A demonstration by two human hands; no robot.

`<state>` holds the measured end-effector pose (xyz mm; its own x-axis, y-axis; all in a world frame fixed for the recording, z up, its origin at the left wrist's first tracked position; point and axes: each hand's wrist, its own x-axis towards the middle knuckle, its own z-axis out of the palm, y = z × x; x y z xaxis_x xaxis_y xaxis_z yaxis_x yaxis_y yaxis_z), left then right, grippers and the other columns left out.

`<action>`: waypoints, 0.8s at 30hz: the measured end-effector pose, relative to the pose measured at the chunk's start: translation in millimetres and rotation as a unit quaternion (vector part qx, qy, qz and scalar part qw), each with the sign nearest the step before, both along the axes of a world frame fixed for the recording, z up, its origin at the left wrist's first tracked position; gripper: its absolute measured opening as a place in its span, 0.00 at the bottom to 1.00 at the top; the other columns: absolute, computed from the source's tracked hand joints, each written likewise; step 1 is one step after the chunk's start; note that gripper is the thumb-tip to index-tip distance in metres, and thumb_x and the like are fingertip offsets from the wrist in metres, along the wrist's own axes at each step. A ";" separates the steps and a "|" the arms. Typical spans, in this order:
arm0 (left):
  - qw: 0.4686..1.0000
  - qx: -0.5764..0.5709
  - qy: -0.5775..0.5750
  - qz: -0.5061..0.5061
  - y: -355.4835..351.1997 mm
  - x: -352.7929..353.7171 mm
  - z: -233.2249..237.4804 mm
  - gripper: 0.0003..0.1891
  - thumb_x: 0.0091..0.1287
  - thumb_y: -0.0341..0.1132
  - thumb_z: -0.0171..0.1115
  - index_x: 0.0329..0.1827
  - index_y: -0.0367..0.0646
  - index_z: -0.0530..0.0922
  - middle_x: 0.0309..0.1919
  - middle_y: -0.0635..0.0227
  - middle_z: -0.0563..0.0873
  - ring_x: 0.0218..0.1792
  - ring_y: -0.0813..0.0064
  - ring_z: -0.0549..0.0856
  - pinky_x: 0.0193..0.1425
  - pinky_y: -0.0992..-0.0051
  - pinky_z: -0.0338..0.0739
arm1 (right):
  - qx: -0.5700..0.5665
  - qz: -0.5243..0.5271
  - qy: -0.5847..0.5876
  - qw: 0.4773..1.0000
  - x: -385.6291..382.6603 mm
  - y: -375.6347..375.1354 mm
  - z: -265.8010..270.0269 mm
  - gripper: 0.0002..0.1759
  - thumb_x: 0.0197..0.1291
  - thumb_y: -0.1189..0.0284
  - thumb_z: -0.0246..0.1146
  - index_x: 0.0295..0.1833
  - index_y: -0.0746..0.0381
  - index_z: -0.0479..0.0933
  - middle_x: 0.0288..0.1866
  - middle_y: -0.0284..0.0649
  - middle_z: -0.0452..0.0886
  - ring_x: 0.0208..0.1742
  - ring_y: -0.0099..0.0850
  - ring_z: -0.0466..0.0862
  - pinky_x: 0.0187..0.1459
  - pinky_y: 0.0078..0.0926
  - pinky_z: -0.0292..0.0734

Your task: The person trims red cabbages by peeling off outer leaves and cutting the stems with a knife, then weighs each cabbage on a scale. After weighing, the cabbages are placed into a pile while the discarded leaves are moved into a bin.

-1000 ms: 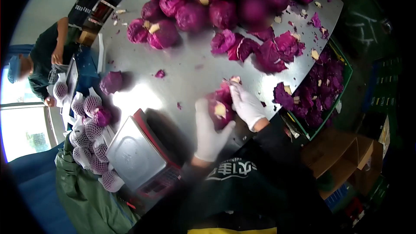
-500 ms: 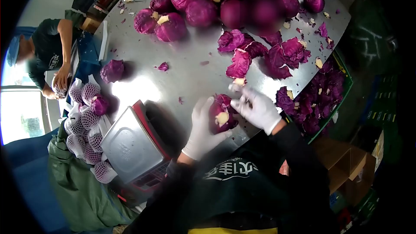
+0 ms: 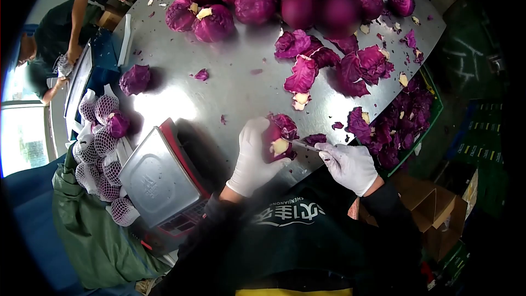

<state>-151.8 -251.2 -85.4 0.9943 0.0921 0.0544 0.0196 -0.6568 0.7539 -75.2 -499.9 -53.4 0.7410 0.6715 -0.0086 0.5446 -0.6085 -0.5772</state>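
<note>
Fingers of left hand (image 3: 249, 160) cup 1 red cabbage (image 3: 280, 147), likely steadying it against blade | right hand (image 3: 352, 169) grips 1 knife (image 3: 308, 146), tip at stump | cabbage: table's (image 3: 224, 90) near side

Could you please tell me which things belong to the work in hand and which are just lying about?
Work in hand:
left hand
held cabbage
right hand
knife
cabbage pile
leaf crate

Seemingly just lying about:
scale
netted produce
cardboard box
</note>
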 end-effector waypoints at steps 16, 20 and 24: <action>0.999 0.026 -0.025 -0.012 -7.2 -5.4 2.6 0.47 0.42 0.34 0.83 0.68 0.38 0.66 0.66 0.50 0.71 0.70 0.46 0.68 0.74 0.55 0.64 | 0.009 -0.119 -0.026 0.992 50.3 -2.6 -11.6 0.24 0.77 0.52 0.50 0.52 0.57 0.86 0.33 0.48 0.86 0.31 0.47 0.86 0.34 0.43 0.80; 1.000 0.013 -0.014 -0.010 -5.5 0.0 4.4 0.47 0.43 0.34 0.83 0.68 0.38 0.66 0.66 0.51 0.71 0.70 0.47 0.68 0.74 0.56 0.64 | 0.007 -0.073 0.035 0.997 28.6 16.3 2.6 0.19 0.75 0.57 0.55 0.50 0.59 0.84 0.32 0.46 0.86 0.31 0.46 0.86 0.33 0.39 0.80; 1.000 0.011 -0.007 -0.012 -0.4 2.2 1.9 0.47 0.42 0.34 0.83 0.68 0.38 0.66 0.66 0.52 0.72 0.70 0.49 0.68 0.74 0.57 0.64 | -0.028 -0.018 0.067 0.997 12.0 -2.6 14.8 0.18 0.73 0.57 0.58 0.49 0.59 0.84 0.29 0.45 0.85 0.28 0.44 0.86 0.30 0.38 0.79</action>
